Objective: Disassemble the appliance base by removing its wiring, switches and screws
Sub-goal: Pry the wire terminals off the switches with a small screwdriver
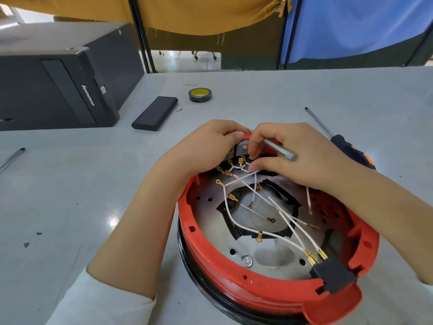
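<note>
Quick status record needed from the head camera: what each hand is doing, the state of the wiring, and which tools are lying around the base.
left hand: grips the switch block at the far rim of the red base
right hand: holds a metal tool, fingertips at the switch terminals
wiring: white wires loose across the base, some still plugged into the black connector
spare tools: screwdriver right of the base, tape roll beyond it

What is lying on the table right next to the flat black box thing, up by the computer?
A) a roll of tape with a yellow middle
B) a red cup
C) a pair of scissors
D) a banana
A: the roll of tape, black with a yellow core, lies flat on the grey table just right of the flat black box.
</note>
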A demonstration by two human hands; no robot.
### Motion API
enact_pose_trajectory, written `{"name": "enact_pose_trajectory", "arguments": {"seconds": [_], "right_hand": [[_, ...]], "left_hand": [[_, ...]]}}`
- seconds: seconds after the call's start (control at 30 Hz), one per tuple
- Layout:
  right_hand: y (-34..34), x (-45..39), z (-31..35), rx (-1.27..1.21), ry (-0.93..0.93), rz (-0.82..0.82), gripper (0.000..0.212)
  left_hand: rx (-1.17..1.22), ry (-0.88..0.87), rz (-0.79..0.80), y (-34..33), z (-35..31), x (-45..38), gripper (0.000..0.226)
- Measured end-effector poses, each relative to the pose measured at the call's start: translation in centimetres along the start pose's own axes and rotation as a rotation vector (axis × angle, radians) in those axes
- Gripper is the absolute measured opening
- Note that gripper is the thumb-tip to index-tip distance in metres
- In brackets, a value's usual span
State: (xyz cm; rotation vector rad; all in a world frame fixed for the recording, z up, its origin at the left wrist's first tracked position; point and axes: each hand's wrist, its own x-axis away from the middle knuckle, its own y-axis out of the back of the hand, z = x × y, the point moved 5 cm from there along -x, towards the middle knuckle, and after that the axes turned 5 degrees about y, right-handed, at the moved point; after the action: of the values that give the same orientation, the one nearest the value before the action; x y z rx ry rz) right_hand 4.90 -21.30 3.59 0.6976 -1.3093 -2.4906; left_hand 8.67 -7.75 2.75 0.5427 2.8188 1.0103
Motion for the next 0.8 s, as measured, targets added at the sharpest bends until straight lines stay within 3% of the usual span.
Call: {"name": "enact_pose_trajectory", "arguments": {"seconds": [0.13, 0.57, 0.8], "right_hand": [[-0.2, 0.0, 0.4, 0.102, 0.065, 0.052, 0.024], [-0.8, 0.2, 0.8, 0.039, 0.083, 0.102, 0.024], [1.4, 0.4, 1.9, -0.152, 0.163, -0.213, 0.032]], "left_hand": [[-0.005, -0.009, -0.014, 0.1, 0.0, 0.0, 0.026], [-0.02, 0.001, -0.018, 0.1, 0.0, 0.0, 0.028], [0.017, -0.011, -0.026, 0.3, 0.0, 0.0, 0.024]]}}
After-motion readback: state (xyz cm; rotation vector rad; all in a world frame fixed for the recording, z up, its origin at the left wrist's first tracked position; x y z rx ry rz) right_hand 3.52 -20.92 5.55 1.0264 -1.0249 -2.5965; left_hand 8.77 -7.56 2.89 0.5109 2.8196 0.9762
